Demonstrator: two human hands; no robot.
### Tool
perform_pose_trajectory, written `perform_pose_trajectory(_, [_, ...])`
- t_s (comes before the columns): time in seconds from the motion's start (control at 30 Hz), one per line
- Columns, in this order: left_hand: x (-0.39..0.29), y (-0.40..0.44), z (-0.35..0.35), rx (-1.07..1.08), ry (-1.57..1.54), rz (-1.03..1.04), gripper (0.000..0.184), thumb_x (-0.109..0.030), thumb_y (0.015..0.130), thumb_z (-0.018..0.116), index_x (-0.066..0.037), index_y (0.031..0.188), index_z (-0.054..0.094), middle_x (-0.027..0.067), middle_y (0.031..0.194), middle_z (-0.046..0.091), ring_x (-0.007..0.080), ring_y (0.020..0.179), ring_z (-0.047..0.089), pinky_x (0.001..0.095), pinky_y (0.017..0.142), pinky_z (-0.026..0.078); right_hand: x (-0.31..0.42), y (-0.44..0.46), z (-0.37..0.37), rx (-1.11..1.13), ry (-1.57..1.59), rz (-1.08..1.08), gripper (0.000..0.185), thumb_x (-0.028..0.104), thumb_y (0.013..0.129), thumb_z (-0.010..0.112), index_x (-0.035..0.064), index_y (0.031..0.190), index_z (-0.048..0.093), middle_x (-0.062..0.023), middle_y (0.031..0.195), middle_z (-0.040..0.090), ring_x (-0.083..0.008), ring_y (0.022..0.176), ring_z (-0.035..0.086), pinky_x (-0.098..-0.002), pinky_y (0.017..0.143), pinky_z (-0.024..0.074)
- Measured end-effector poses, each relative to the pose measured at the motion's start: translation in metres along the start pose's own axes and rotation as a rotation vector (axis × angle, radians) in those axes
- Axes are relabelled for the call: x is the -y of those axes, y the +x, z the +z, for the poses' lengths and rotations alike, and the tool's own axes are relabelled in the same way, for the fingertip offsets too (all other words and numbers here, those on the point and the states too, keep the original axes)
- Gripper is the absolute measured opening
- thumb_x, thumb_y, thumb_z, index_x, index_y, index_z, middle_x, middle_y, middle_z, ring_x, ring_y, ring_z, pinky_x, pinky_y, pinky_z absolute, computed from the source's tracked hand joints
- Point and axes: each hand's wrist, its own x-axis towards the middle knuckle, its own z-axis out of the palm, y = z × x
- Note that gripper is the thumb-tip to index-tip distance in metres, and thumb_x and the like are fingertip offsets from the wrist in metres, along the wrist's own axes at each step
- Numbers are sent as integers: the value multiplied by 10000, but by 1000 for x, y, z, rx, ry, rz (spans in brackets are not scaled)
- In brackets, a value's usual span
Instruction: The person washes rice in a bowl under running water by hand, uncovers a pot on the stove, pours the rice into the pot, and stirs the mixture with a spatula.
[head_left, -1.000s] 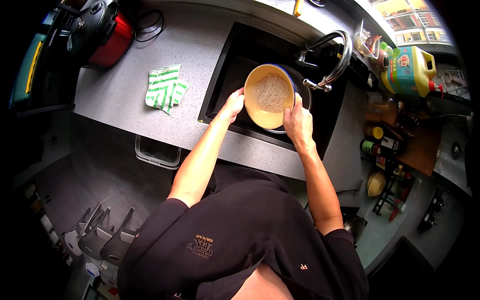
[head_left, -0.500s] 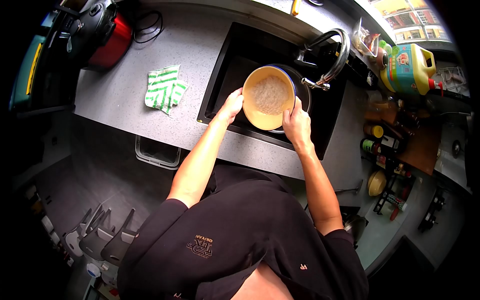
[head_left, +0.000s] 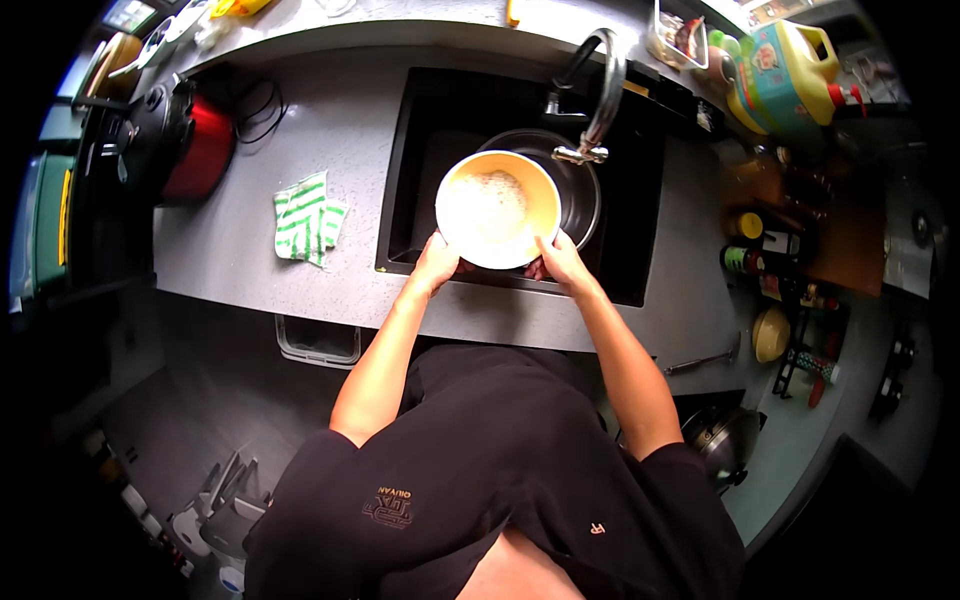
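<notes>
A pale yellow bowl (head_left: 545,205) is held over the black sink (head_left: 425,130), with whitish, rice-like grains (head_left: 498,195) in it. Strong glare washes out its left inside, so any water there is hard to make out. My left hand (head_left: 437,263) grips the bowl's lower left side, fingers curled underneath. On the lower right side, my right hand (head_left: 563,262) holds it with the thumb near the rim. Behind and below the bowl, a round metal basin (head_left: 582,190) sits in the sink, partly covered. The chrome faucet (head_left: 608,90) arches above that basin.
A green-and-white striped cloth (head_left: 305,220) lies on the counter left of the sink. Farther left stands a red-and-black cooker (head_left: 200,150) with its cord. A large yellow jug (head_left: 785,80) is at the back right, near a clear food box (head_left: 678,35).
The bowl has moved left and gone from tilted to nearly level, both hands still on it. More of the metal basin shows. The head view has shifted too.
</notes>
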Motion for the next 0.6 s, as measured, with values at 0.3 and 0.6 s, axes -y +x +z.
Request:
perform_pose_trajectory(0.3, [-15,-1,20,-94,67,-1,397,-265,1031,528,27,1297,565,121,1006,731,187,734,714,325,645,586,121,71,-91,-581,-746,-825,509,110,901,697,65,1382,536,-229,1265,606,-408,1092,662,-471,917,553])
perform_pose_trajectory(0.6, [-19,18,55,-9,111,-1,385,-213,1042,498,47,1323,527,142,1078,713,219,877,726,352,707,610,122,106,-96,-408,-891,-999,275,148,896,628,59,1155,605,-204,1254,651,-429,1156,626,-486,975,526])
